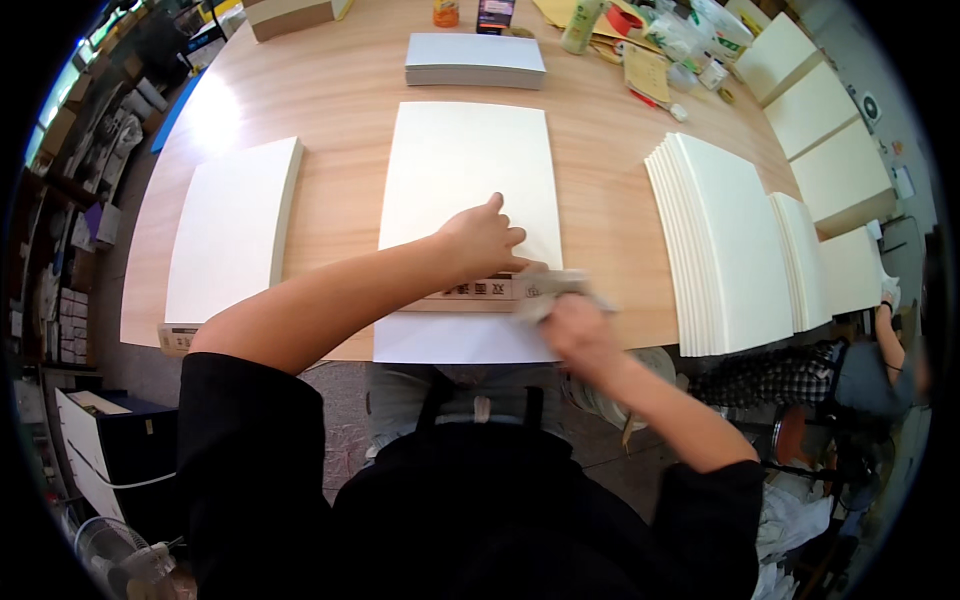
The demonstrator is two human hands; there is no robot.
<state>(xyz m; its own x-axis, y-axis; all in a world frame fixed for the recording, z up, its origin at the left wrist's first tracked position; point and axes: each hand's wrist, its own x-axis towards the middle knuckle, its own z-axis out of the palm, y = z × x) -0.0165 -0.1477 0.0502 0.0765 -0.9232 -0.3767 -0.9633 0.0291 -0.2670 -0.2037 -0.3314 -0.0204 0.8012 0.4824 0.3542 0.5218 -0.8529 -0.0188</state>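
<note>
Shirt (450, 510) nearest, left grip (478, 238) splayed, right grip (582, 335) clasps blurred object (556, 288); bottle (582, 26) contents unclear.

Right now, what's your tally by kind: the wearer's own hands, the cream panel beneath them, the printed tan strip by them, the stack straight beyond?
Hands: 2 (left hand, right hand)
Cream panel: 1
Tan strip: 1
White-topped stack: 1
Total: 5

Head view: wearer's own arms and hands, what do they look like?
Loose, plain black sleeves, ending near the elbows. Forearms bare below that. Left hand ungloved, no watch or band seen at its wrist. Right hand also looks ungloved, but is motion-blurred; can't rule out rings. No cables or markings visible.
</note>
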